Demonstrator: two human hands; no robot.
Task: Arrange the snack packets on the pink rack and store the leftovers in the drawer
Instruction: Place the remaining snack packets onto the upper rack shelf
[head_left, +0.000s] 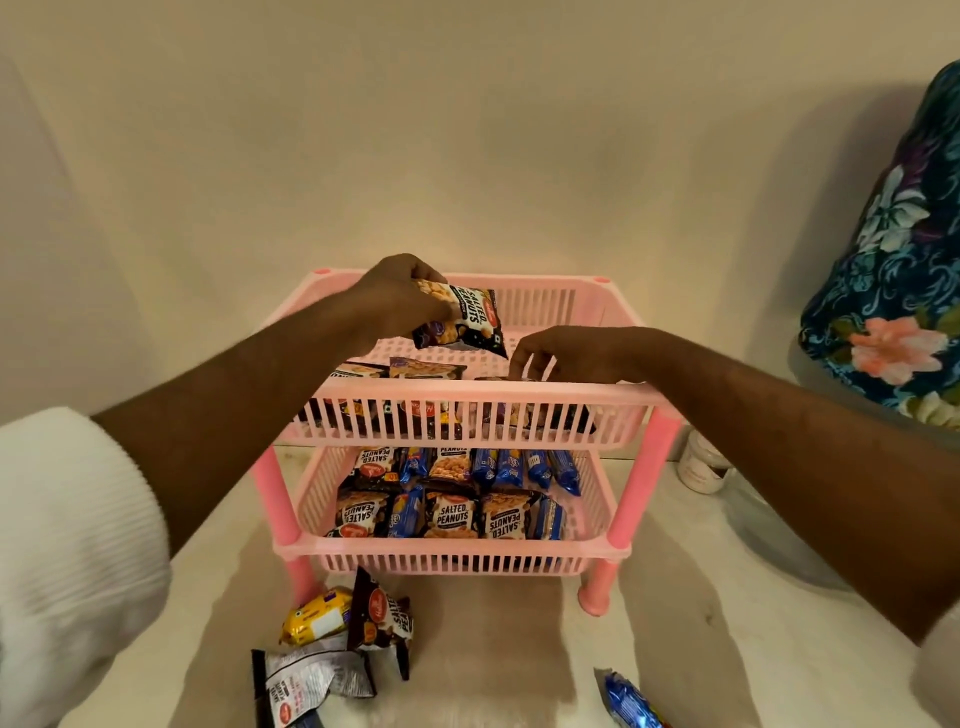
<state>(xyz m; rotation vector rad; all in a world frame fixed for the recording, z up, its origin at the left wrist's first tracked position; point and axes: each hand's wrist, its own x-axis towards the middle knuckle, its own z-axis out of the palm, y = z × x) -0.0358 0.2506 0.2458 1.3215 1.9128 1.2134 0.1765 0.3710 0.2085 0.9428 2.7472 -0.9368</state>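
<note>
While the left hand (395, 299) holds one salted peanuts packet (462, 322) pinched by its top edge above the upper tier of the pink rack (467, 402), the right hand (566, 353) reaches over the near rail at the right of that tier, fingertips down on a dark packet (540, 413) lying there. Left grip: clamped on the held packet. Right grip: fingers curled and partly apart, touching the packet; can't tell if it's actually gripping.

My read: left hand keeps the next packet raised and ready, right hand squares up what's already laid so there's a slot for it. Two more peanut packets (415, 370) lie flat at the near left of the upper tier; the far half looks bare, so there's room.

Lower tier (457, 558) is packed: two rows of peanut packets and blue packets (524, 467) standing side by side, looks done.

Loose pile (337, 639) on the desk (519, 649) near left of the rack: a yellow packet, a peanuts packet and a crumpled silver-backed one. One blue packet (628, 701) near right, well apart from the pile. Likely the leftovers, or next in line.

Desk is pale and marble-like, pushed against a plain cream wall. White jar (701, 467) just right of the rack. Floral cloth (893, 260) at the far right. No drawer in view.
</note>
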